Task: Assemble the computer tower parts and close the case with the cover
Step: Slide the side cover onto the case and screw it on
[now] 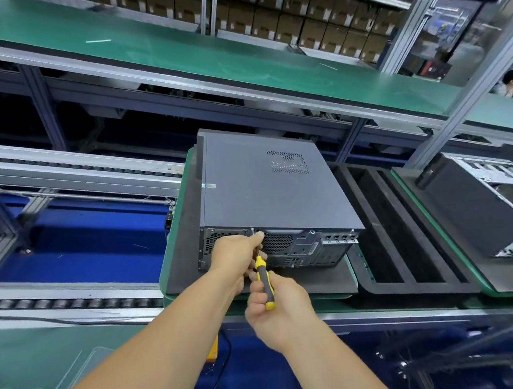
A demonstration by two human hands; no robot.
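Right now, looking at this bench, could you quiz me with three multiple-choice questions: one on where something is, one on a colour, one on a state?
1. Where does the computer tower lie?
A. on a black foam pad
B. on the top shelf
C. on the floor

2. What colours is the screwdriver handle?
A. red and white
B. yellow and black
C. all blue

3. The tower's side cover is:
A. missing
B. propped upright
C. on the case

Answers: 1 A, black foam pad shows under it. 2 B, seen in the right hand. 3 C, the vented panel covers the top while the left hand steadies the shaft.
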